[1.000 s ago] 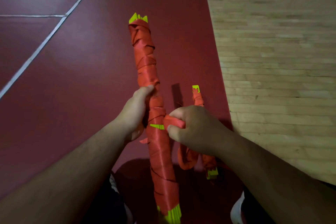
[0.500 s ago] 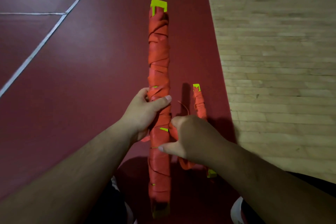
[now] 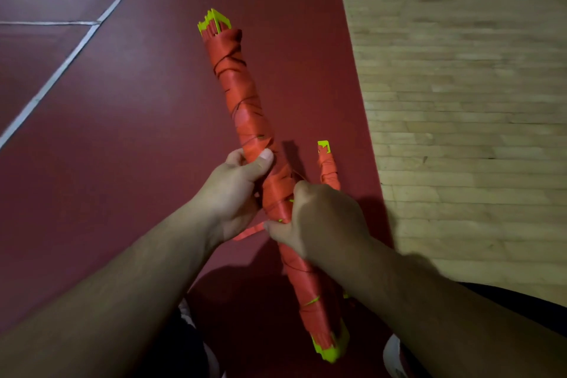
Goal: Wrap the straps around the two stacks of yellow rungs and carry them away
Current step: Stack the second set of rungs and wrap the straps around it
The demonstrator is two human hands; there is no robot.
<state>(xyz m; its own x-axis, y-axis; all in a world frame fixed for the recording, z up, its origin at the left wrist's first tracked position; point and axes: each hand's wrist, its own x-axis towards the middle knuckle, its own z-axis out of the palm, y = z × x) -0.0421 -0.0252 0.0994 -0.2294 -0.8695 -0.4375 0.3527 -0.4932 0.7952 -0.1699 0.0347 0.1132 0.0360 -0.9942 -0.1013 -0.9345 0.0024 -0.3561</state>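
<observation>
Dark red court floor point(image 3: 122, 138) with white lines point(image 3: 58, 77) at left, pale wooden boards point(image 3: 460, 107) at right. Left hand point(image 3: 236, 190) clamped round the middle of the larger strap-wrapped stack point(image 3: 245, 107) of yellow rungs, thumb across the front. Right hand point(image 3: 322, 218) curled on the same stack just below, thumb beside a loose strap end point(image 3: 248, 233). Held above the floor, long axis tilted: far end up-left, near end down-right. Second wrapped stack point(image 3: 328, 169) on the red floor just beyond the right hand, pointing away.

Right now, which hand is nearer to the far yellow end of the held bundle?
Left. The left hand grips the bundle just above its middle, toward that yellow end; the right hand holds the bundle directly below it, farther from the end.
</observation>
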